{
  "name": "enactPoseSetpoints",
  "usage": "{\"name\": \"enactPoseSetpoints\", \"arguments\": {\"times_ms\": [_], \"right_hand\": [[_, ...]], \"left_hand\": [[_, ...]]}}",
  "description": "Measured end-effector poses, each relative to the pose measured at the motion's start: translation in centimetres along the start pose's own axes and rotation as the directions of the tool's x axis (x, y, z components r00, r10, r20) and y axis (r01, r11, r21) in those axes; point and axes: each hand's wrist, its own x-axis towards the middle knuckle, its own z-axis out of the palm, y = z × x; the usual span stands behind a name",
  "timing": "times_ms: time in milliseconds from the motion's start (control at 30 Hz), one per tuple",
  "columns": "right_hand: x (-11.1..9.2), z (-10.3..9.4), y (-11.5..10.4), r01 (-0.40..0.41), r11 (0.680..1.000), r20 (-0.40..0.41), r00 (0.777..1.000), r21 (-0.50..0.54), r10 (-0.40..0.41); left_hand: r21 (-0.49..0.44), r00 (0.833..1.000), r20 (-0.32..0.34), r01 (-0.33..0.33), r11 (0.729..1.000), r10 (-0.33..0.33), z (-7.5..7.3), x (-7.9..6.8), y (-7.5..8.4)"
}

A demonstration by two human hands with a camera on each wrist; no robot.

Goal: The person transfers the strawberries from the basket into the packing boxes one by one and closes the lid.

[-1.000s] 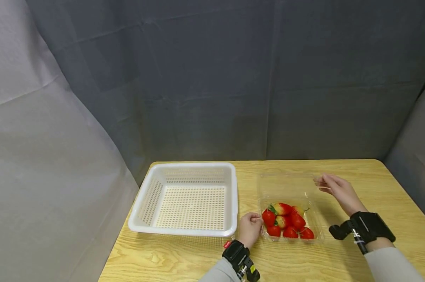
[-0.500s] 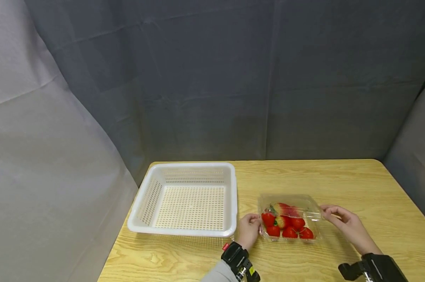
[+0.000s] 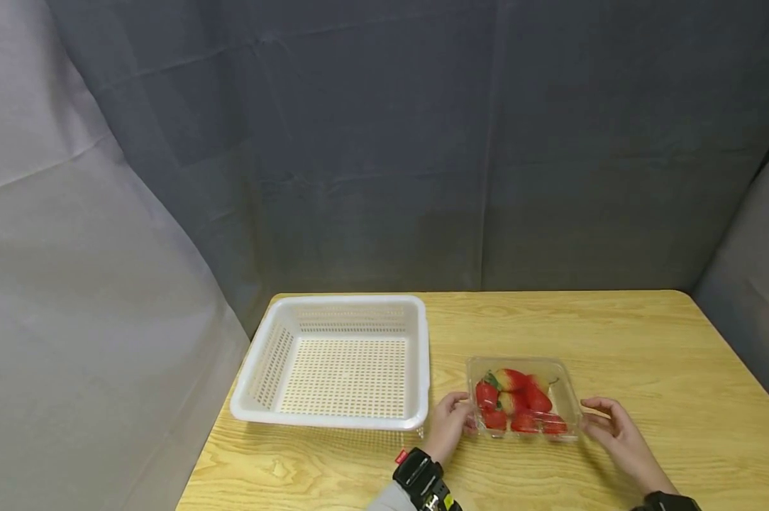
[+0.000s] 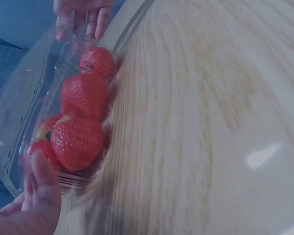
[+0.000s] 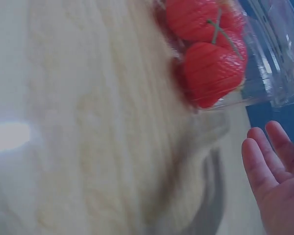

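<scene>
A clear plastic clamshell box (image 3: 523, 363) holds several red strawberries (image 4: 80, 142), some with yellowish parts and green leaves. Its lid lies down over the fruit in the head view; how tightly it sits I cannot tell. My left hand (image 3: 447, 424) is at the box's left side, thumb and fingers extended against or very near the plastic. At the right side is my right hand (image 3: 617, 434), its fingers loosely spread. The right wrist view shows those fingers (image 5: 258, 166) a little apart from the box wall, holding nothing.
A white perforated basket (image 3: 423, 369) stands on the wooden table (image 3: 653, 355), left of the box and close to my left hand. Grey cloth (image 3: 372, 142) hangs behind the table and at both sides.
The raised clear lid has swung forward and down over the strawberries. My right hand has let go of its edge and come lower, beside the box. The left hand has shifted slightly.
</scene>
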Motion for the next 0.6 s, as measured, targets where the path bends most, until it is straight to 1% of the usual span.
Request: {"name": "enactPoseSetpoints", "arguments": {"times_ms": [100, 200, 300, 400, 500, 533, 600], "right_hand": [[-0.18, 0.21, 0.38, -0.036, 0.999, -0.004, 0.999, -0.002, 0.036], [-0.36, 0.38, 0.59, -0.057, 0.998, -0.01, 0.998, 0.011, 0.058], [-0.42, 0.45, 0.53, -0.107, 0.994, 0.004, 0.994, 0.016, 0.107], [-0.37, 0.44, 0.3, -0.212, 0.976, 0.044, 0.977, 0.045, 0.21], [-0.34, 0.43, -0.01, -0.317, 0.945, 0.08, 0.947, 0.086, 0.311], [-0.35, 0.45, -0.12, -0.346, 0.932, 0.083, 0.937, 0.108, 0.339], [-0.44, 0.4, -0.32, -0.375, 0.915, 0.097, 0.926, 0.151, 0.364]], "left_hand": [[0.022, 0.999, 0.033, 0.02, 1.0, -0.021, -0.15, -0.11, -0.12], [0.03, 0.997, 0.066, 0.025, 0.999, -0.027, -0.3, -0.29, -0.33], [0.019, 0.996, 0.083, 0.035, 0.999, -0.036, -0.38, -0.46, -0.53], [-0.014, 0.995, 0.096, 0.042, 0.999, -0.04, -0.33, -0.53, -0.63], [-0.056, 0.994, 0.097, 0.048, 0.997, -0.043, -0.16, -0.52, -0.65], [-0.064, 0.995, 0.094, 0.047, 0.997, -0.04, -0.11, -0.52, -0.66], [-0.076, 0.996, 0.083, 0.047, 0.996, -0.041, 0.0, -0.56, -0.63]]}}
